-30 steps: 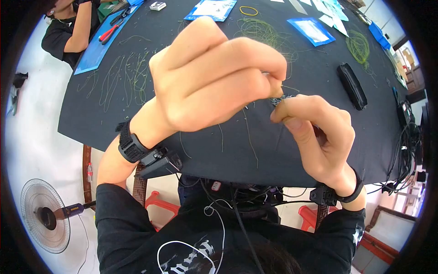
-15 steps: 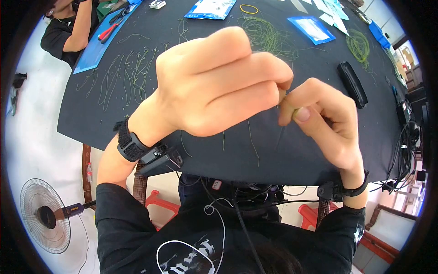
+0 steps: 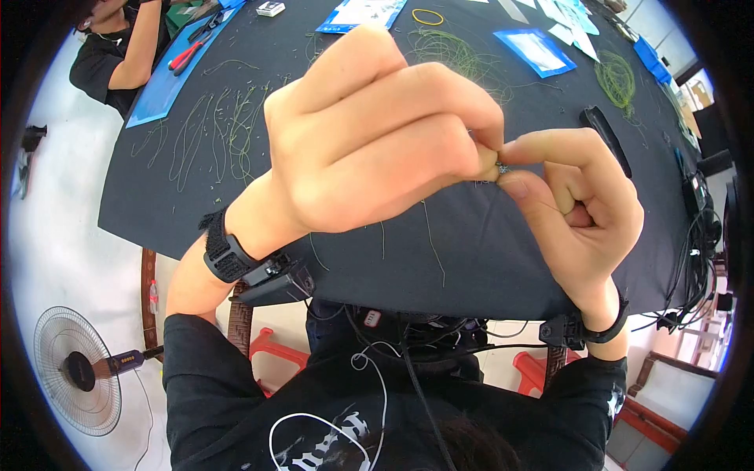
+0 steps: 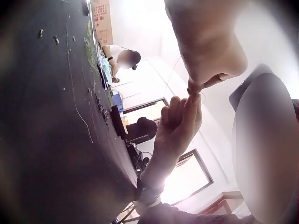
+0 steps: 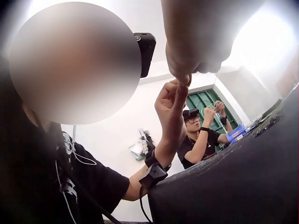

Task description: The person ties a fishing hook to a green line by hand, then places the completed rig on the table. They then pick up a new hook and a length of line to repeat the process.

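My left hand (image 3: 377,141) is raised over the table, its fingers curled and its fingertips pinched together at the right. The tips of my right hand (image 3: 585,200) meet them, forefinger above and thumb below. A thin cord (image 4: 172,77) shows as a fine line beside the joined fingertips in the left wrist view, and the hands pinch it there. Most of it is hidden by the fingers. Small dark bits (image 3: 503,168) show through the gap between the fingertips in the head view. The right wrist view also has both hands touching at the tips.
Loose green cords (image 3: 232,129) lie on the black table (image 3: 377,275) at left, with a tangled coil (image 3: 452,59) behind my hands and another coil (image 3: 616,82) at right. A black case (image 3: 609,133), blue-edged packets (image 3: 536,53) and red-handled pliers (image 3: 187,59) lie farther off. Another person (image 5: 201,140) sits across.
My right hand has moved right and its thumb and forefinger have spread from a closer pinch to meet the left fingertips. The left hand has shifted slightly.
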Demonstrator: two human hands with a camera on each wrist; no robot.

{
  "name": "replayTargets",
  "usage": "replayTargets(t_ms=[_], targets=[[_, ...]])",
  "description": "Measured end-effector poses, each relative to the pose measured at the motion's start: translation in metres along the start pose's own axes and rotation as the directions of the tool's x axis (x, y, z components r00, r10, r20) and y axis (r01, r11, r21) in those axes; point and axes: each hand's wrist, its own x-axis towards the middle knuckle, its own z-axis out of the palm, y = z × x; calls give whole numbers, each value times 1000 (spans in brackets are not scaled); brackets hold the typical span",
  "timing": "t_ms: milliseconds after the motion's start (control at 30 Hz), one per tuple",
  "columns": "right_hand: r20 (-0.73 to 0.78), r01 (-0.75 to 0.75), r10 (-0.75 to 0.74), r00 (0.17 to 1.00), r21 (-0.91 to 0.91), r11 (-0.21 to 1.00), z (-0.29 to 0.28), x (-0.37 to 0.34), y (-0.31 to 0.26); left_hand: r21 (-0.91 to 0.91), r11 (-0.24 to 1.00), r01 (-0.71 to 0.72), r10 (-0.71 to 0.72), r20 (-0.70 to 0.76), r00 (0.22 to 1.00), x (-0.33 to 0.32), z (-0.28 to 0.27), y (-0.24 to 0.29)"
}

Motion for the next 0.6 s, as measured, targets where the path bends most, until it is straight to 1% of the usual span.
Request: replayTargets(t_ms=[67, 167, 233, 267, 333, 467, 600], targets=[[2, -16, 16, 1000, 24, 1000, 0, -1, 0, -4, 1000, -5, 5, 13, 1000, 0, -1, 0], [10, -21, 21, 1000, -12, 1000, 0, -3, 1, -24, 1000, 11, -11, 20, 1000, -1, -2, 1], [-8, 25, -25, 1000, 0, 1000, 0, -3, 3, -51, 998, 31, -29, 32, 999, 0, -3, 0], [-8, 25, -25, 1000, 0, 1000, 0, -3, 3, -78, 996, 50, -46, 44, 998, 0, -3, 0], [-19, 69, -70, 997, -43, 997, 0, -4, 4, -109, 992, 59, -56, 29, 998, 1, -1, 0], [-30, 68, -68, 997, -2, 998, -1, -4, 5, -168, 985, 49, -51, -5, 999, 2, 1, -2], [-20, 68, -68, 997, 4, 998, -2, -5, 6, -215, 974, 77, -74, 19, 997, 4, -2, -3]])
